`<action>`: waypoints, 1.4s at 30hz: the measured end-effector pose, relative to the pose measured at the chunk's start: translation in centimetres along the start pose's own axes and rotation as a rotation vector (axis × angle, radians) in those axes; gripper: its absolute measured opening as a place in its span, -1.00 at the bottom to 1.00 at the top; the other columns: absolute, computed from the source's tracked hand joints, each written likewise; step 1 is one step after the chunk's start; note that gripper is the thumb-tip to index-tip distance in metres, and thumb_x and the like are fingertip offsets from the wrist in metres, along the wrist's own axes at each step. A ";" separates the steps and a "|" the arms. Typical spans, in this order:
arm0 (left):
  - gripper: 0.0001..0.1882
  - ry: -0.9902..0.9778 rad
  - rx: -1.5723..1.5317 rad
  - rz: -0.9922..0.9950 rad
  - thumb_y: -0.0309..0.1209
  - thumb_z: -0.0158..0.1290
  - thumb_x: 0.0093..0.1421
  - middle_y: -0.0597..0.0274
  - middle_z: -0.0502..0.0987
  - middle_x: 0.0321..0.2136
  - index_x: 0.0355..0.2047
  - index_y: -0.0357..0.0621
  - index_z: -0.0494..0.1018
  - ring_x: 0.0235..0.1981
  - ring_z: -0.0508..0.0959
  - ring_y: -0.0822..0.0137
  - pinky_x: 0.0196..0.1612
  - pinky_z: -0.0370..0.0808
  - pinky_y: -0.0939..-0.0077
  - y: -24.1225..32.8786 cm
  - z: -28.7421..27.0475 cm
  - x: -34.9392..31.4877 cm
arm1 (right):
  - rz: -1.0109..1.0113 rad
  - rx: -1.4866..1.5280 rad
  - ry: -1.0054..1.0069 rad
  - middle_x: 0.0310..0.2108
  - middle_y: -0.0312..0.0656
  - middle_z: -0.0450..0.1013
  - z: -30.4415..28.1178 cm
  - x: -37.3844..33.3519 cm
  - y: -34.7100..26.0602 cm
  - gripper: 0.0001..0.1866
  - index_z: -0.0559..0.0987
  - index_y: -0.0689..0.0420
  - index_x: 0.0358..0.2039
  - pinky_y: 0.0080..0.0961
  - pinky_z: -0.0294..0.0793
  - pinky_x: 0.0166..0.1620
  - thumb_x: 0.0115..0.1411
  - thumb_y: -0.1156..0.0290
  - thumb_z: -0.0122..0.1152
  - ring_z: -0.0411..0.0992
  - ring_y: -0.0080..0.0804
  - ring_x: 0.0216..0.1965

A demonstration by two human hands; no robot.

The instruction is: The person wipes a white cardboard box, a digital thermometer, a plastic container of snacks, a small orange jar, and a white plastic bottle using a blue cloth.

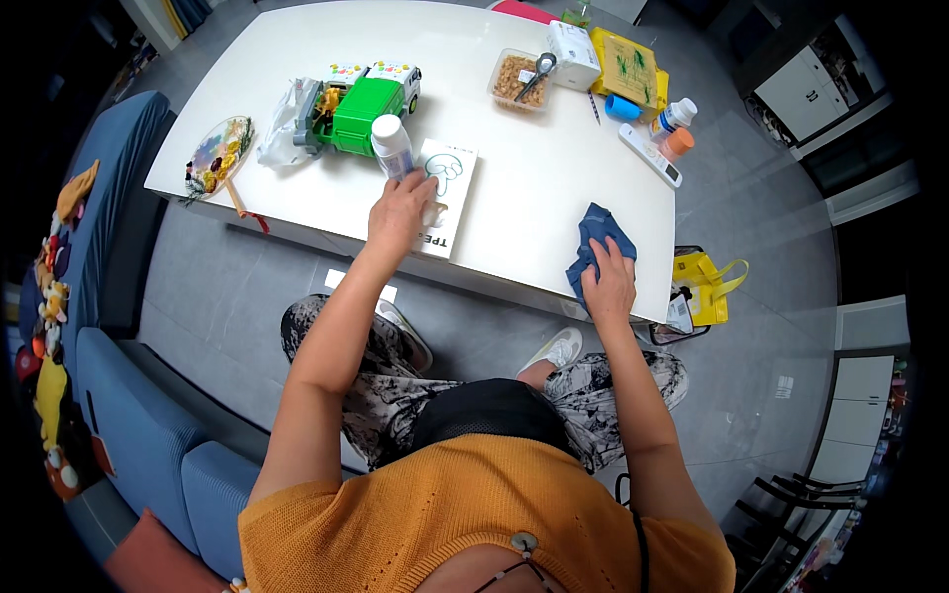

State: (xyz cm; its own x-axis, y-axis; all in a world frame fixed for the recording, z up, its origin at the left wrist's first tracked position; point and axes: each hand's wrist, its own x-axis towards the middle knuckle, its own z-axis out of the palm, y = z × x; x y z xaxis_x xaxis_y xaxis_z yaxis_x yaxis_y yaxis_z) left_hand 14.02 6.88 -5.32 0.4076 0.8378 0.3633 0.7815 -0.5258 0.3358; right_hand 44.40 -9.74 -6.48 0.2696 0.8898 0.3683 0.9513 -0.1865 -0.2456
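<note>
My left hand [397,213] reaches over the table's front edge, its fingers apart and resting on the left side of a flat white box [458,176] with a line drawing. Just beyond those fingers, a white bottle [391,141] stands upright, its lower end partly hidden by my hand. On the right part of the table, my right hand [609,285] presses down on a bunched dark blue cloth [615,231], fingers curled into its folds. The white table [534,193] lies under all of these.
A green toy truck [368,116], a clear plastic bag [284,128] and a decorated round fan [219,155] occupy the left side. Toward the back right are a food tub [510,81], tissues [573,55], a yellow packet [629,69], bottles and a white remote [649,156]. A yellow bag [704,287] stands beside the table.
</note>
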 end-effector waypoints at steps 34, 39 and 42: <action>-0.49 0.019 0.236 0.162 -0.24 0.11 0.12 0.05 0.35 0.09 0.07 -0.08 0.35 0.11 0.31 -0.01 0.10 0.31 0.11 3.8 0.4 -0.1 | -0.156 0.164 -0.049 0.06 -0.20 0.36 0.4 -0.2 -3.1 -0.55 0.55 -0.05 -0.08 -0.28 0.48 -0.15 -0.08 0.41 0.15 0.36 -0.18 -0.13; -0.56 -0.091 0.275 0.289 -0.38 0.07 0.08 0.09 0.28 0.14 0.01 -0.12 0.40 0.21 0.19 0.05 0.25 0.06 0.00 3.7 2.1 -0.3 | 0.134 -0.067 0.047 0.09 -0.20 0.34 -1.9 -1.2 7.8 -0.54 0.52 -0.08 -0.04 -0.29 0.41 -0.02 -0.03 0.40 0.08 0.35 -0.12 -0.13; -0.58 -0.097 0.362 0.255 -0.46 0.06 0.02 0.10 0.29 0.13 -0.05 -0.16 0.43 0.22 0.19 0.08 0.27 0.02 -0.02 3.4 2.3 -0.1 | 0.264 -0.099 0.076 0.05 -0.15 0.41 -3.7 -1.5 15.3 -0.59 0.53 -0.01 -0.05 -0.27 0.36 0.04 0.05 0.37 0.03 0.36 -0.07 -0.06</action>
State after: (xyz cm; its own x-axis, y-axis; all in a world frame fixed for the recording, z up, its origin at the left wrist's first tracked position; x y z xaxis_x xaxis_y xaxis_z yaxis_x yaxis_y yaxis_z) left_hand 17.74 5.35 -6.23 0.6372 0.7072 0.3064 0.7583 -0.6463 -0.0855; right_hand 59.12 -15.44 -7.50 0.5164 0.7722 0.3702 0.8558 -0.4502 -0.2546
